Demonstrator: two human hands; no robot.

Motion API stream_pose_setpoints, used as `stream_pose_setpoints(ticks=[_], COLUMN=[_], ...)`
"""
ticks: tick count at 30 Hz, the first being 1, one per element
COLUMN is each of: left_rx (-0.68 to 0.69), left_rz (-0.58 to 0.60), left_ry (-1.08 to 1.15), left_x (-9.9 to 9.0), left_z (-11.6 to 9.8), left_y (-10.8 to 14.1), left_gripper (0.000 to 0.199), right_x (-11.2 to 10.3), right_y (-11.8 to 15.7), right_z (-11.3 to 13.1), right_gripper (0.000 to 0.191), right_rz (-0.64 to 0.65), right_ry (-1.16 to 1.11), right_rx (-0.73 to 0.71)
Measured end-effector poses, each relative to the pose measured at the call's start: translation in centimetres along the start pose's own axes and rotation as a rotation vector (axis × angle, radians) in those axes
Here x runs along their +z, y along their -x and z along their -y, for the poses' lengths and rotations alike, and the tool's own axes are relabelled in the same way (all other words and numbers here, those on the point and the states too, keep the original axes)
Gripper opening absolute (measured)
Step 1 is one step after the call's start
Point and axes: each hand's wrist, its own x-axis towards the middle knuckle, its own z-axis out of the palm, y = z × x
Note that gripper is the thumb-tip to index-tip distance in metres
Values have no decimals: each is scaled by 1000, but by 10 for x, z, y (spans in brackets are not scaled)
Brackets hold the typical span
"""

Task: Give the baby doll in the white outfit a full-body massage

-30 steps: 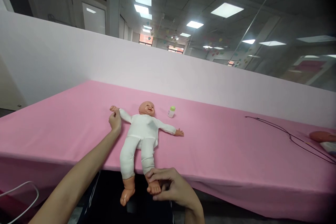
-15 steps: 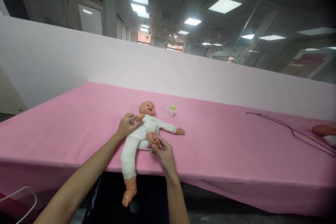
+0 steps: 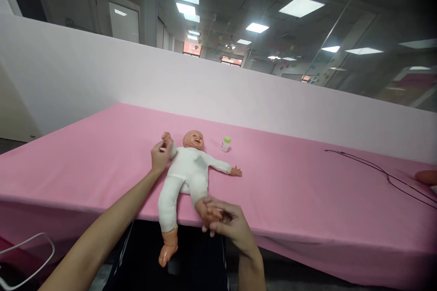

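Soft-bodied baby doll [image 3: 188,173]: stuffed torso and limbs in a white cloth suit, with moulded peach vinyl head, hands and feet. It lies on its back near the front edge of a pink cloth-covered table [image 3: 85,159], one foot overhanging. Probably light, limbs floppy; the firm vinyl ends and the torso look the surest holds. Left hand [image 3: 160,157]: fingers closed on the doll's raised arm [image 3: 170,143] near the cuff. Right hand [image 3: 229,223]: wrapped around the doll's vinyl foot [image 3: 209,211], on the bent leg. Also present: small white bottle with green cap [image 3: 226,144], beyond the shoulder; thin black cord [image 3: 385,175], well right.
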Motion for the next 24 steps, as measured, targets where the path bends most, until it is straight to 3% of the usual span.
stream_pose_setpoints(ticks=[2, 4, 6, 9, 12, 17, 20, 24], left_rx=[262, 429, 440, 284, 40, -331, -391, -352], left_rz=[225, 359, 363, 255, 57, -251, -344, -305], left_ry=[-100, -178, -217, -211, -193, -215, -242, -342], left_x=[3, 5, 6, 5, 2, -5, -7, -6], left_z=[-8, -11, -10, -8, -8, -1, 10, 20], left_y=[9, 16, 19, 16, 10, -2, -7, -9], left_gripper=[30, 23, 22, 25, 32, 64, 75, 76], right_x=[10, 19, 24, 18, -1, -36, -49, -58], right_y=[-23, -46, -61, -54, -17, 45, 58, 57], right_z=[-6, -13, -19, -23, -21, -33, -65, -115], right_gripper=[47, 49, 52, 52, 50, 60, 70, 80], right_rz=[-186, -331, -410, -411, -231, 182, 306, 500], right_ry=[-54, -67, -100, -170, -164, -83, -81, -176], right_rx=[-53, -89, -108, -113, -41, 156, 168, 187])
